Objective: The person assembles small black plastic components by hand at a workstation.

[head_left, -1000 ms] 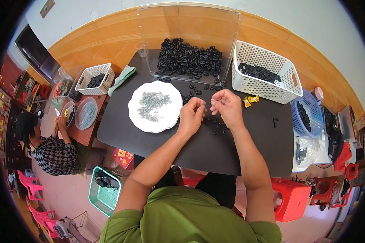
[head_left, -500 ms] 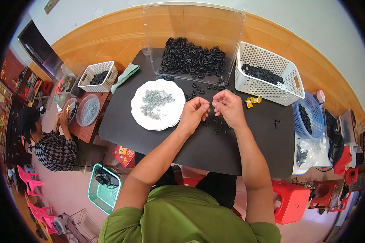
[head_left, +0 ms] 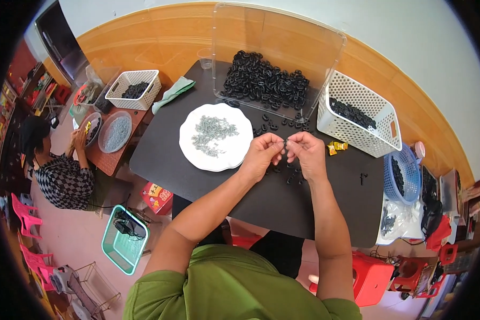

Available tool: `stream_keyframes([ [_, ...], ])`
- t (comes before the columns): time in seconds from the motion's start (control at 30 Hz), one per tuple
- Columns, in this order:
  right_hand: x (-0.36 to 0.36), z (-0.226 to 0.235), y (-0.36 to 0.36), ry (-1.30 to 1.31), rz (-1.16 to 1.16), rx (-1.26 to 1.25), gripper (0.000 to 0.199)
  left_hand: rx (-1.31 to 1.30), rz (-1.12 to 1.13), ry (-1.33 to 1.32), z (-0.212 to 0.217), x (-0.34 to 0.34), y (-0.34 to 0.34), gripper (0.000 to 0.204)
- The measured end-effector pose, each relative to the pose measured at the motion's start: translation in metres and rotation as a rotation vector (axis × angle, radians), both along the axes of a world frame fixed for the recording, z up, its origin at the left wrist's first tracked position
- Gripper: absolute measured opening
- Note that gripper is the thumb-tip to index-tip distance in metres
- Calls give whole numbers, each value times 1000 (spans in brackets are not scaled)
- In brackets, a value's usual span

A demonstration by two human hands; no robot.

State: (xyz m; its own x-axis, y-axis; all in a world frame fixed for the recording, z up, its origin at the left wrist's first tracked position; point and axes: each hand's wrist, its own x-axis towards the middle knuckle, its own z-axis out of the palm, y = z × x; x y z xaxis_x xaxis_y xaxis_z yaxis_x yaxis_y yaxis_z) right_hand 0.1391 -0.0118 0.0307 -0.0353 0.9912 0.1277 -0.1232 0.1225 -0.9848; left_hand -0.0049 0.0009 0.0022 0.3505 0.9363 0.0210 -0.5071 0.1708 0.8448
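My left hand [head_left: 265,154] and my right hand [head_left: 308,153] meet fingertip to fingertip above the dark table [head_left: 197,185]. Both are closed in a pinch, and a tiny dark piece seems to sit between them, too small to make out. Just left of my left hand is a scalloped white plate [head_left: 188,145] bearing a scatter of small grey metal pieces [head_left: 214,133]. Several loose black plastic parts [head_left: 293,175] lie beneath and around my hands. Beyond them, a clear plastic box [head_left: 282,34] holds a heap of black oval parts [head_left: 266,80].
White perforated baskets with black parts stand at right [head_left: 381,136] and far left [head_left: 149,85]. Yellow wrappers [head_left: 336,148] and a small black piece [head_left: 363,178] lie right of my hands. A blue basket [head_left: 409,194] borders the table; a co-worker [head_left: 64,181] sits at left.
The whole view has shifted and turned slightly. My hands stay pinched close together, with the fingertips now nearly touching. The co-worker's hands have moved a little.
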Motion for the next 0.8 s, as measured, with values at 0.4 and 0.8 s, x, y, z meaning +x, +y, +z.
stream_keyframes([
  [0.4, -10, -1, -2, -14, 11, 1, 6, 81, 70, 64, 2, 0, 0, 13],
  [0.8, -3, -9, 2, -15, 35, -7, 4, 443, 272, 524, 3, 1, -7, 14],
])
